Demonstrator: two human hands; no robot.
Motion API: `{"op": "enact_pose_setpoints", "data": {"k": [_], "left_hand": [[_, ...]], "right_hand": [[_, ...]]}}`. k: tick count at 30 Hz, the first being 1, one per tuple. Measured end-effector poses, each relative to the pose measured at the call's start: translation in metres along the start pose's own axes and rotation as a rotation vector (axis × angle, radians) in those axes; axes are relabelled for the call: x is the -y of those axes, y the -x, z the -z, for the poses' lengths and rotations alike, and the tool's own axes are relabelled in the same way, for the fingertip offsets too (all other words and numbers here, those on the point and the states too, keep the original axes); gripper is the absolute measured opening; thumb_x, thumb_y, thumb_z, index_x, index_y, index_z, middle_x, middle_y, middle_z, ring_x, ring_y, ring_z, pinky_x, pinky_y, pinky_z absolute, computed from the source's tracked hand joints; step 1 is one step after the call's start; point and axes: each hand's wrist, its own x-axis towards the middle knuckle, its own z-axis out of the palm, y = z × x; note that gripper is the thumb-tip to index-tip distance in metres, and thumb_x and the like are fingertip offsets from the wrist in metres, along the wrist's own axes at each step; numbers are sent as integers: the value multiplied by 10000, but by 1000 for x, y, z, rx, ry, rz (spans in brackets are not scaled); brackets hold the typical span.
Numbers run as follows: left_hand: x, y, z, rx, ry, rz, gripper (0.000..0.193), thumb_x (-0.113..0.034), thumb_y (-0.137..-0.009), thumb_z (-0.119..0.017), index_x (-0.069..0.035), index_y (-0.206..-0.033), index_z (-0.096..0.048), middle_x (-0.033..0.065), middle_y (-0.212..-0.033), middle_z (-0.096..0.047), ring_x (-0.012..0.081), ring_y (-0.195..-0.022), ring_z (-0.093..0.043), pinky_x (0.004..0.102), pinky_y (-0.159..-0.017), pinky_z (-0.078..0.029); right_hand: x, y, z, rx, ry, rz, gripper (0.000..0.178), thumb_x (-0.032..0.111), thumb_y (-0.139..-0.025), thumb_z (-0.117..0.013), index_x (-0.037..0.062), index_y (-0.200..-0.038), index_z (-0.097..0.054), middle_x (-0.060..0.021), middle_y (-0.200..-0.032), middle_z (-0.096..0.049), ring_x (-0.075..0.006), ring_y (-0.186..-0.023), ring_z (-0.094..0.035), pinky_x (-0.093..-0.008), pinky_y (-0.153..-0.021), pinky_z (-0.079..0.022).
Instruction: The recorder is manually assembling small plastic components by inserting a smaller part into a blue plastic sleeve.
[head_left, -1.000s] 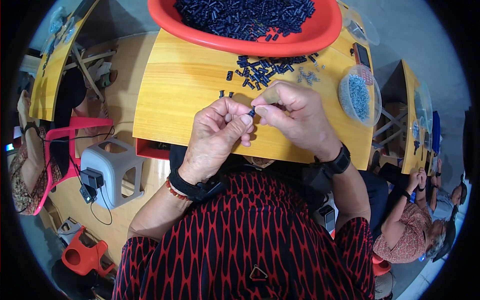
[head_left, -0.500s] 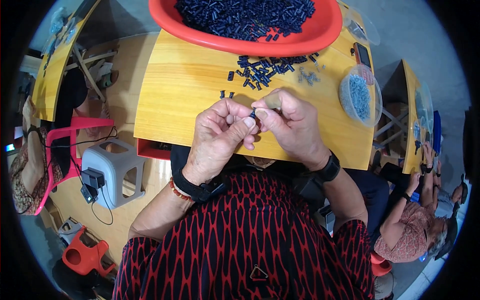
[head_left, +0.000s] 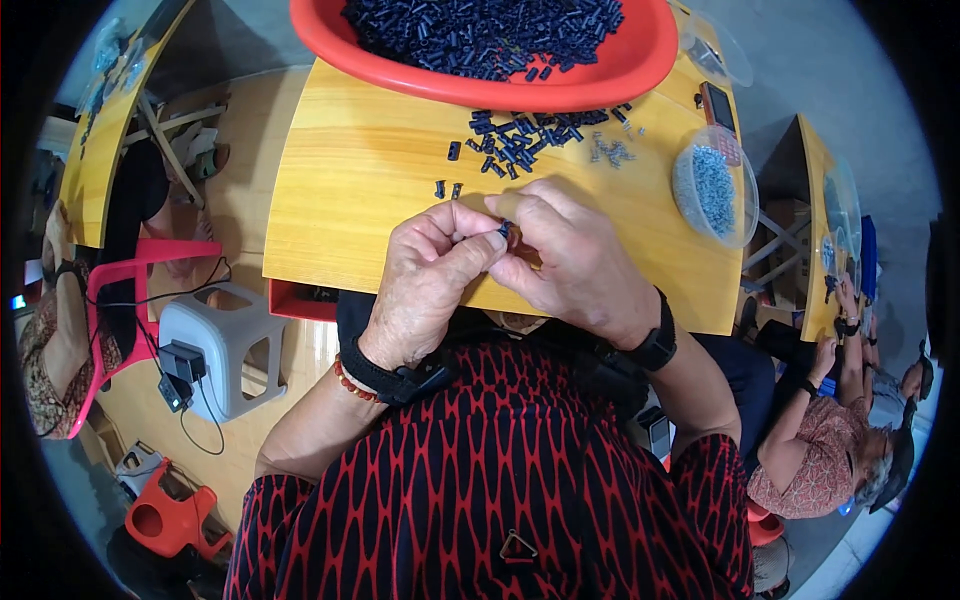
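Over the table's near edge, my left hand [head_left: 425,280] pinches a small dark plastic piece [head_left: 503,230] between thumb and fingertips. My right hand [head_left: 580,265] meets it from the other side, its fingers bent around the same piece; whether they hold anything more is hidden. Two small dark pieces [head_left: 456,190] stand on the wood just beyond my left hand. Farther off lies a loose pile of dark plastic pieces [head_left: 515,145], with a scatter of tiny silvery parts [head_left: 612,150] to its right.
A red basin [head_left: 480,95] full of dark pieces covers the far side of the yellow table [head_left: 340,180]. At the right edge are a clear tub [head_left: 712,190] of small silvery parts and a phone [head_left: 717,108]. Left stands a grey stool [head_left: 215,345]; other people sit on both sides.
My right hand has turned, its fingers now curling over the top of the piece. My left hand keeps its pinch. The whole view has shifted slightly.
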Motion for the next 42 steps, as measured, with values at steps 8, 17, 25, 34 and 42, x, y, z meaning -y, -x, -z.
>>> {"op": "enact_pose_setpoints", "data": {"k": [8, 17, 25, 34, 42], "left_hand": [[-1, 2, -4, 13, -158, -48, 81, -35, -933, -600, 16, -974, -648, 39, -872, -665, 85, -813, -599, 236, -806, -490], [-2, 4, -9, -63, -295, -46, 67, -29, -933, -600, 22, -929, -644, 32, -841, -659, 66, -766, -583, 214, -719, -483], [2, 5, -5, -37, -422, -47, 64, -17, -935, -585, 18, -913, -634, 23, -810, -650, 63, -737, -573, 213, -694, -478], [-2, 1, -6, -44, -39, -51, 76, -40, -940, -606, 26, -912, -630, 58, -845, -662, 84, -724, -583, 222, -715, -492], [-32, 4, 9, -342, -229, -713, 55, -66, -929, -598, -32, -973, -593, 82, -901, -626, 144, -777, -590, 309, -781, -509]], "right_hand": [[-6, 0, 2, -33, 113, 120, 319, 102, -788, -722, 1, -1053, -577, -159, -904, -577, -353, -766, -612, -413, -648, -506], [-11, 6, -5, 66, 135, 96, 338, 103, -794, -714, 10, -1075, -551, -152, -887, -558, -351, -737, -614, -414, -619, -509], [2, 13, -4, 79, 306, 99, 275, 119, -798, -698, 20, -1001, -540, -134, -843, -538, -338, -680, -603, -418, -579, -493], [-4, 6, -2, -66, -104, 51, 313, 151, -791, -736, -19, -1025, -618, -125, -803, -576, -292, -645, -575, -393, -593, -477], [-18, -28, 9, -148, 227, 98, 201, 73, -840, -651, 8, -1029, -624, -132, -851, -579, -344, -702, -608, -447, -637, -489]]}}
